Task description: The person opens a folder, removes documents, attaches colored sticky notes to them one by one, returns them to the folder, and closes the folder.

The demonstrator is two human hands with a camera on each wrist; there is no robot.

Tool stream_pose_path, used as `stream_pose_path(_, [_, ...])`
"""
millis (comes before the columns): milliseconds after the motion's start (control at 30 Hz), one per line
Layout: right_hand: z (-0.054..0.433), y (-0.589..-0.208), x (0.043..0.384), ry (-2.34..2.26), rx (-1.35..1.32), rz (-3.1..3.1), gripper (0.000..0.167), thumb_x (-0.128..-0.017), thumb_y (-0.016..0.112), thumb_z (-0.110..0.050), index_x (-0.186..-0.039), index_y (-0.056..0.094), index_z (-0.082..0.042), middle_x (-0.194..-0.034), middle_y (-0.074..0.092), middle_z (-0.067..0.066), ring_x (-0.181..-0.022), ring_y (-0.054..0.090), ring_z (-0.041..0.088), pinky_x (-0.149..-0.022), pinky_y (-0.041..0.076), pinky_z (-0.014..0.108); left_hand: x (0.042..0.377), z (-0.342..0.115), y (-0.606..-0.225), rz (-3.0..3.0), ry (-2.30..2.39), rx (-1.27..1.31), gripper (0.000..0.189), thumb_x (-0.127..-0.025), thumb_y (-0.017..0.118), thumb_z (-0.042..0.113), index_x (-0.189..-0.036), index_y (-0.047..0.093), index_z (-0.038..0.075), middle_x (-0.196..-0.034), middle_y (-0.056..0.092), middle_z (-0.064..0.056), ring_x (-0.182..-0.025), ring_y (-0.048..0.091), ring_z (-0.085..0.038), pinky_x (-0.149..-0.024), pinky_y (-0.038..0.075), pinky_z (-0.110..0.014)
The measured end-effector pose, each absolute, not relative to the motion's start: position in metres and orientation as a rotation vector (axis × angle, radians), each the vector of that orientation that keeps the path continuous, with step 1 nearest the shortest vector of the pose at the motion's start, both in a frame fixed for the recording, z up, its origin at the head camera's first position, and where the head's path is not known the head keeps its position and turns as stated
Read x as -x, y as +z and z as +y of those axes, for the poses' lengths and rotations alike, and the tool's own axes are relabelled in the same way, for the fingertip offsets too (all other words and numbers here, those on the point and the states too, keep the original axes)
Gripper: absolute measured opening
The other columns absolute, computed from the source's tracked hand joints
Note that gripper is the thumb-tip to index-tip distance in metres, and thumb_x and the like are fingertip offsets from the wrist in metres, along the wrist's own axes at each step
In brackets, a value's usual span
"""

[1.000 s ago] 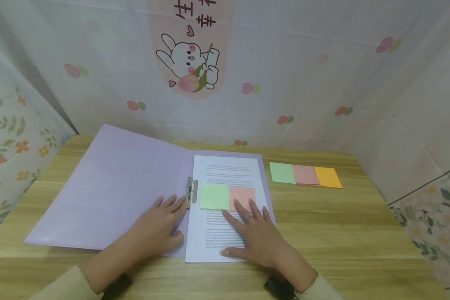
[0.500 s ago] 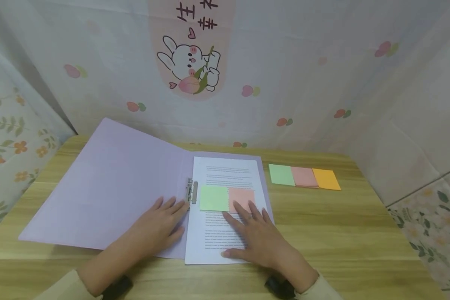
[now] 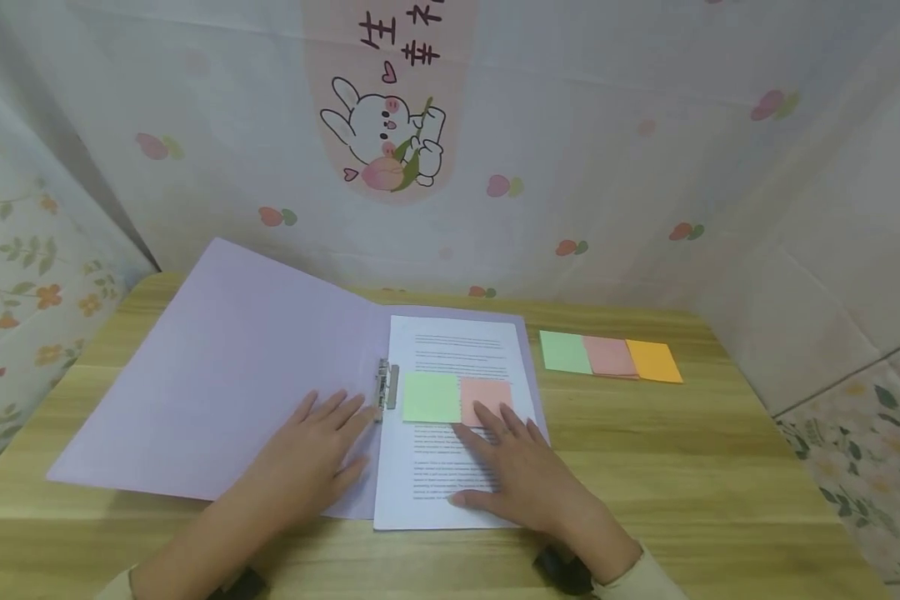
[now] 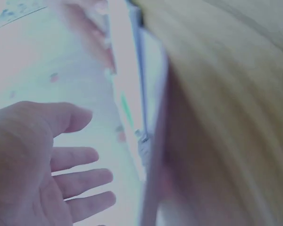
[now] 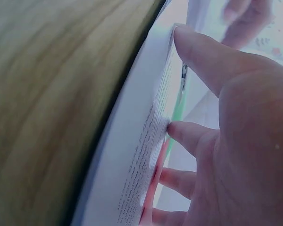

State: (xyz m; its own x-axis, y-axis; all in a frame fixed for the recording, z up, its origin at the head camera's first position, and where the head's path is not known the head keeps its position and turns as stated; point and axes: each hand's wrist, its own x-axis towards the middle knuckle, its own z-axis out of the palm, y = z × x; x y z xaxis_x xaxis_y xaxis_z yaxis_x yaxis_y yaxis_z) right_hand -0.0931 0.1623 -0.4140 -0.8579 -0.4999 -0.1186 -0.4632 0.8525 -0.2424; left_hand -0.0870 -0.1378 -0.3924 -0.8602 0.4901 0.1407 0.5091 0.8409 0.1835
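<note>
An opened lilac folder [image 3: 240,375] lies on the table, a metal clip [image 3: 382,387] at its spine. Printed sheets [image 3: 450,479] rest on its right half, with a light green sticky note [image 3: 431,397] and a pink sticky note [image 3: 486,392] side by side across the text. My right hand [image 3: 528,479] lies spread over the sheets, fingertips on the lower part of the pink note and thumb on the paper, as the right wrist view shows. Fingers extended and apart, my left hand [image 3: 311,458] is over the folder's inner left side near the clip; it holds nothing.
Green [image 3: 566,352], pink [image 3: 609,357] and orange [image 3: 652,361] sticky notes lie in a row on the wooden table [image 3: 645,467], right of the folder. A patterned curtain [image 3: 570,150] hangs behind the table's far edge. The folder's left cover stands partly raised off the table.
My left hand has shifted slightly left, its fingers drawing back from the clip. The right hand stays on the sheets and pink note. The view has tilted a little.
</note>
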Motion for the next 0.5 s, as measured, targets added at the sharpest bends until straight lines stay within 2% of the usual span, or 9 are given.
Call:
stream_pose_path(100, [0.165,-0.416,0.092,-0.316,0.731,2.854,0.083,-0.087,0.057,-0.075,-0.154,0.043,-0.029,-0.166,0.032,0.011,-0.153,0.027,0.046,-0.115,0.029,0.073,0.083,-0.149,-0.38,-2.877,-0.348,0.688,0.054,-0.094,0.07,0.029,-0.141,0.058,0.005,-0.145,0.058,-0.018,-0.138,0.052,-0.041,-0.116,0.035,-0.065])
stream_pose_path(267, [0.168,-0.418,0.092,-0.309,0.717,2.856,0.083,-0.087,0.056,-0.076,-0.155,0.041,-0.031,-0.166,0.032,0.01,-0.153,0.026,0.046,-0.116,0.028,0.073,0.085,-0.189,-0.36,-2.788,-0.431,0.411,0.052,-0.097,0.064,0.027,-0.141,0.055,0.001,-0.146,0.053,-0.029,-0.136,0.046,-0.052,-0.115,0.028,-0.071])
stream_pose_path(400, [0.167,-0.417,0.092,-0.323,0.735,2.843,0.083,-0.087,0.058,-0.074,-0.156,0.04,-0.031,-0.166,0.032,0.01,-0.153,0.025,0.047,-0.115,0.027,0.074,0.081,-0.228,-0.346,-2.732,-0.457,0.072,0.053,-0.1,0.057,0.029,-0.14,0.05,-0.005,-0.144,0.047,-0.036,-0.137,0.035,-0.06,-0.115,0.02,-0.073])
stream_pose_path(500, [0.166,-0.416,0.092,-0.322,0.743,2.837,0.083,-0.087,0.057,-0.074,-0.156,0.039,-0.031,-0.166,0.032,0.011,-0.153,0.024,0.047,-0.115,0.027,0.074,0.075,-0.256,-0.339,-2.776,-0.433,-0.218,0.061,-0.102,0.05,0.037,-0.14,0.042,-0.011,-0.144,0.039,-0.042,-0.137,0.026,-0.064,-0.116,0.015,-0.073])
